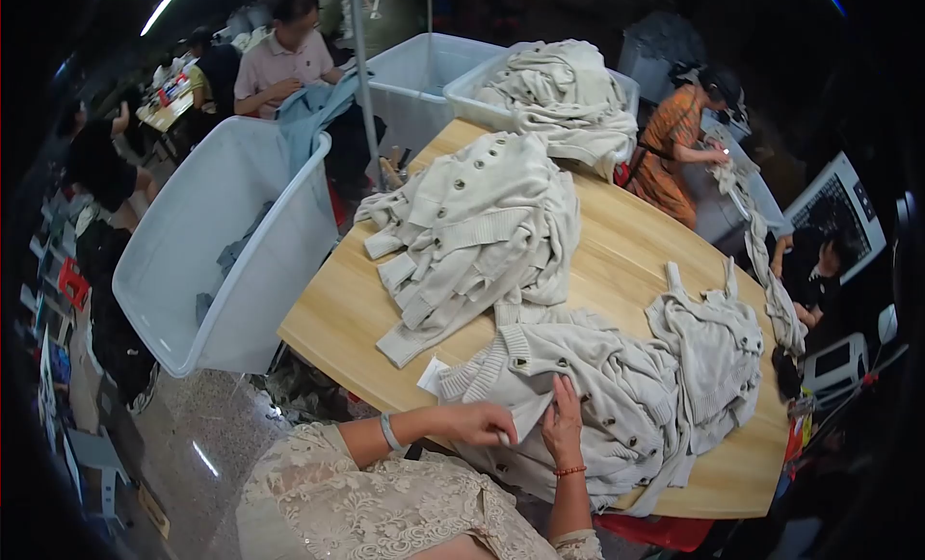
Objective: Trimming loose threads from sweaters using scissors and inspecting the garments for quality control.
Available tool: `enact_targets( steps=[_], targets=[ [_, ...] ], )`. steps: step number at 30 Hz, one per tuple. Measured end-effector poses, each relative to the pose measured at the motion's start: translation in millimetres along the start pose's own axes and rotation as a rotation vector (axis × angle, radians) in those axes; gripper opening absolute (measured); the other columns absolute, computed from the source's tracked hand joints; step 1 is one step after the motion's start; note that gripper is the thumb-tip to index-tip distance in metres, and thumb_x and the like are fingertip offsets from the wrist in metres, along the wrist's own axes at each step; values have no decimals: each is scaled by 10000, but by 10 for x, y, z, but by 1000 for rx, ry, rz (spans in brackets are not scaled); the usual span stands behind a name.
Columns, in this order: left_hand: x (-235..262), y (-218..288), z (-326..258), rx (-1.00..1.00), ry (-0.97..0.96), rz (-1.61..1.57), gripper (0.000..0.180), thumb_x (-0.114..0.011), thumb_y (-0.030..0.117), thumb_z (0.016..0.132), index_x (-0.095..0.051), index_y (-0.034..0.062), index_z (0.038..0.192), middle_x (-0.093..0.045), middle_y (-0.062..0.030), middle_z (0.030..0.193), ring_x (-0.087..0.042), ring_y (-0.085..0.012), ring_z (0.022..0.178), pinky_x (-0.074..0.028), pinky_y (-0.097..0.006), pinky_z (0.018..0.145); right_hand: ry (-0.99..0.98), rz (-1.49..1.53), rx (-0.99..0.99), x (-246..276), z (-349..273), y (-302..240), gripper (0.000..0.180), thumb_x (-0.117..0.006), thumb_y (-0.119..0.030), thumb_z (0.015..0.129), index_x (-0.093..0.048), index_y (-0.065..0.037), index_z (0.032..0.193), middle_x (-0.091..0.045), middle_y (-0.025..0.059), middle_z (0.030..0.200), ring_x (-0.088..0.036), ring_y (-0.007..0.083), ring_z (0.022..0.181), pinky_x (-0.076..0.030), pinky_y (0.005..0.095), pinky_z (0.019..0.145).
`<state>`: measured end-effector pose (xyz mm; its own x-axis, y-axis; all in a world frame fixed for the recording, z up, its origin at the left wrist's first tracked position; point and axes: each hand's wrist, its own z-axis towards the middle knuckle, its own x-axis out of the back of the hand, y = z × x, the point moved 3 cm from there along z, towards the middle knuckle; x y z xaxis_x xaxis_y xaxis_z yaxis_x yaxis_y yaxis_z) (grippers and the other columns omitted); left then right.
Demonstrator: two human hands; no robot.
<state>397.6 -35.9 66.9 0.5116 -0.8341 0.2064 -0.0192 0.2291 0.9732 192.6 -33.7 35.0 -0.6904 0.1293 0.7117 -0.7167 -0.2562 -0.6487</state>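
A cream knitted cardigan (617, 382) with dark buttons lies spread at the near side of the wooden table, right in front of me. My left hand (482, 423) is closed, pinching a fold of its fabric near the table's front edge. Beside it, my right hand (562, 423) rests on the cardigan with its fingers stretched out near the button band. A white tag (433, 375) shows by the ribbed edge on the left. Just to the right lies a cream knitted garment with thin straps (708, 333), its lower part meeting the cardigan.
A pile of similar cream cardigans (501, 223) covers the table's (617, 242) far left part. Behind it stands a white bin (628, 86) heaped with more knitwear. A large white bin (222, 242) is beside the table on the left. Several people work around, one in orange (674, 136).
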Motion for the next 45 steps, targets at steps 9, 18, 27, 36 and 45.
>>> enact_targets(
  steps=[9,18,27,36,45],
  targets=[
    [92,80,-60,51,-21,-139,358,-597,173,861,-579,79,1206,-606,-57,1143,-543,-164,1050,-473,-321,887,-293,-124,48,532,-633,-245,242,-770,-210,647,-579,-93,738,-592,60,762,-547,293,816,-383,428,816],
    [423,-40,-362,354,110,-309,259,-625,48,877,-628,11,1134,-595,17,910,-510,-44,791,-442,-205,688,-379,-282,-417,1284,-962,-295,365,-795,-406,669,-695,-95,833,-644,153,712,-612,366,670,-487,425,616],
    [463,-182,-39,329,115,-388,176,-595,-5,869,-613,-12,1044,-615,1,940,-547,-59,861,-454,-215,769,-187,-679,-641,2078,-1590,-63,117,-704,-143,640,-714,-120,755,-659,98,736,-594,287,784,-443,414,743],
    [569,-303,90,277,133,-204,159,-641,101,855,-645,15,990,-588,22,824,-496,-60,760,-430,-237,665,-246,11,-681,2730,-1610,-454,299,-765,-285,609,-639,-15,639,-547,57,559,-580,169,606,-433,295,573],
    [352,-463,139,163,225,-265,199,-665,117,804,-649,5,968,-613,7,787,-522,-68,746,-454,-270,656,-249,-102,-947,2960,-1371,74,185,-665,-72,841,-635,39,986,-649,78,811,-573,164,760,-481,330,695]
  ],
)
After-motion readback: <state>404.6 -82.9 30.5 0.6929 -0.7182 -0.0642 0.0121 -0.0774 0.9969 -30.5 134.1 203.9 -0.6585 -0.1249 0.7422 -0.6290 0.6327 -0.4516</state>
